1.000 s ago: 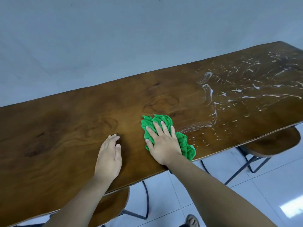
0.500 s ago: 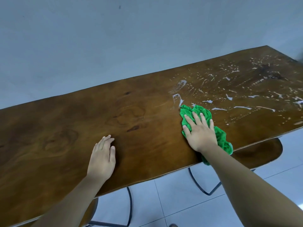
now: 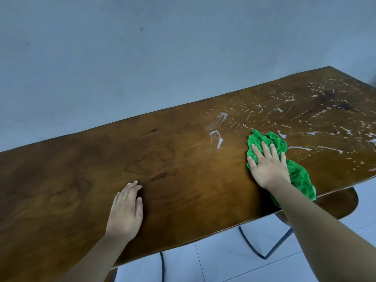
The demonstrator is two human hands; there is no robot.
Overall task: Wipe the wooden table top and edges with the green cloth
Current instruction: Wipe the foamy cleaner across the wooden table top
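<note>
The long wooden table (image 3: 183, 180) runs from lower left to upper right. A crumpled green cloth (image 3: 297, 176) lies near its front edge, right of the middle, with one end hanging over the edge. My right hand (image 3: 266, 165) presses flat on the cloth, fingers spread, and covers its middle. Whitish wet streaks (image 3: 305, 119) cover the table's right part, just beyond the cloth. My left hand (image 3: 126, 210) rests palm down on the dry wood near the front edge, holding nothing.
A plain grey wall (image 3: 142, 58) stands right behind the table's far edge. Under the table are a wooden stool seat (image 3: 337, 202) with black metal legs (image 3: 264, 255) and a white tiled floor (image 3: 223, 261).
My right hand has slid the cloth to the right along the front of the table, into the wet streaks. The left hand has stayed flat on the wood.
</note>
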